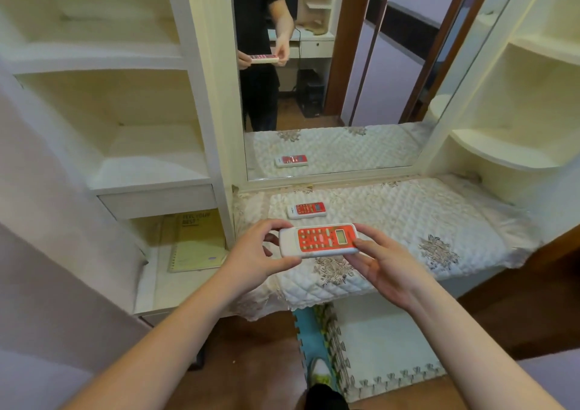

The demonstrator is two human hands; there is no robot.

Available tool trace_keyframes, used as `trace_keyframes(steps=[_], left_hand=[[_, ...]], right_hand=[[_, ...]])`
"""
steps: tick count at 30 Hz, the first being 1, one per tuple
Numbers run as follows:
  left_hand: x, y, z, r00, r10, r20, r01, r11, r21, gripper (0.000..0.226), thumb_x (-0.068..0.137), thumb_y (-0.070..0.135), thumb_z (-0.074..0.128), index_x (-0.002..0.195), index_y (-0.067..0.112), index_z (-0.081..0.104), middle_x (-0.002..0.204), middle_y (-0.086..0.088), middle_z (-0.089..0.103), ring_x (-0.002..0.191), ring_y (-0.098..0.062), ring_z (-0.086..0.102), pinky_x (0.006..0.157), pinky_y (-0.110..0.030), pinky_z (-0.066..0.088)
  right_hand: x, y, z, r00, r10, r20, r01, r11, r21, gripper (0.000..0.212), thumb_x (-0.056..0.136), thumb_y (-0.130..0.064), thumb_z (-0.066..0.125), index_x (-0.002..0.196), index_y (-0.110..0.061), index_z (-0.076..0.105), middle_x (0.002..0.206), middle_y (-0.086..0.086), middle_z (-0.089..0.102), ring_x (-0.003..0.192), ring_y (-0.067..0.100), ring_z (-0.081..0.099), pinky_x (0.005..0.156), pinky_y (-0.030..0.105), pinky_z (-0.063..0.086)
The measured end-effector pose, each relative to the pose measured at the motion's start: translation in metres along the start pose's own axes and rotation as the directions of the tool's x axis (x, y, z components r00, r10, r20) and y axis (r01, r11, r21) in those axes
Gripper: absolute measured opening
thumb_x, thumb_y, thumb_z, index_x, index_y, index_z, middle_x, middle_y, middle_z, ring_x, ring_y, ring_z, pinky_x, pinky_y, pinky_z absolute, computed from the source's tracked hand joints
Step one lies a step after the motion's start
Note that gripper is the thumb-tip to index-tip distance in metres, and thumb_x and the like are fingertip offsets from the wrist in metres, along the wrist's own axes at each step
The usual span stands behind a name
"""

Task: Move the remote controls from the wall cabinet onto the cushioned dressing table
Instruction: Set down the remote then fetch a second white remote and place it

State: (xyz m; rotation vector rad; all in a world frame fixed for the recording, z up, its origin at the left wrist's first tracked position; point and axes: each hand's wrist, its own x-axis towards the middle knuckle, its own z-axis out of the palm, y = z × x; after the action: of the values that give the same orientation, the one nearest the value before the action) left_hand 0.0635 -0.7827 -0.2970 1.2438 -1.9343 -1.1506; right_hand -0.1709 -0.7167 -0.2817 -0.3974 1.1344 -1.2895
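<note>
Near the frame's centre, the left hand (255, 254) and right hand (381, 265) each pinch an end of a remote (318, 240) above the quilted bench (408, 215). Another remote (307, 210) already lies just behind. Letting go too high could make it bounce off the padded front edge.

The quilted dressing table (408, 221) lies bare to the right and front of the one remote control (307, 210) resting near its back left corner — ample room there. The mirror (329, 95) closes off the back, the wall cabinet (204, 95) the left, and curved shelves (502, 152) overhang the right end, seemingly low.
</note>
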Motion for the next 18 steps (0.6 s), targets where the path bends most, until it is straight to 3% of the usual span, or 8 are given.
trace_keyframes(steps=[4, 11, 18], left_hand=[[0.030, -0.020, 0.015, 1.000, -0.026, 0.000, 0.026, 0.999, 0.030, 0.057, 0.067, 0.028, 0.084, 0.116, 0.034, 0.056, 0.114, 0.020, 0.057, 0.098, 0.000, 0.057, 0.073, -0.019, 0.046], [0.090, -0.059, 0.056, 0.997, -0.072, -0.021, 0.074, 0.992, 0.105, 0.057, 0.065, 0.029, 0.085, 0.115, 0.032, 0.057, 0.116, 0.012, 0.054, 0.097, 0.001, 0.054, 0.071, -0.015, 0.041], [0.130, -0.094, 0.096, 0.992, -0.125, 0.024, 0.118, 0.974, 0.194, 0.062, 0.065, 0.033, 0.085, 0.121, 0.023, 0.059, 0.114, 0.008, 0.054, 0.097, -0.005, 0.055, 0.075, -0.008, 0.038]], right_hand=[[0.040, 0.001, -0.014, 1.000, 0.025, -0.015, -0.026, 0.999, -0.035, 0.033, 0.091, -0.001, 0.057, 0.123, -0.009, 0.057, 0.107, 0.016, 0.072, 0.103, 0.027, 0.068, 0.079, 0.027, 0.058], [0.117, 0.003, -0.048, 0.992, 0.110, -0.064, -0.114, 0.991, -0.070, 0.034, 0.091, -0.001, 0.055, 0.124, -0.008, 0.055, 0.112, 0.019, 0.068, 0.103, 0.027, 0.067, 0.078, 0.027, 0.059], [0.175, 0.011, -0.083, 0.969, 0.209, -0.134, -0.232, 0.955, -0.185, 0.031, 0.092, 0.001, 0.052, 0.122, -0.009, 0.054, 0.098, 0.014, 0.070, 0.090, 0.021, 0.068, 0.077, 0.024, 0.056]])
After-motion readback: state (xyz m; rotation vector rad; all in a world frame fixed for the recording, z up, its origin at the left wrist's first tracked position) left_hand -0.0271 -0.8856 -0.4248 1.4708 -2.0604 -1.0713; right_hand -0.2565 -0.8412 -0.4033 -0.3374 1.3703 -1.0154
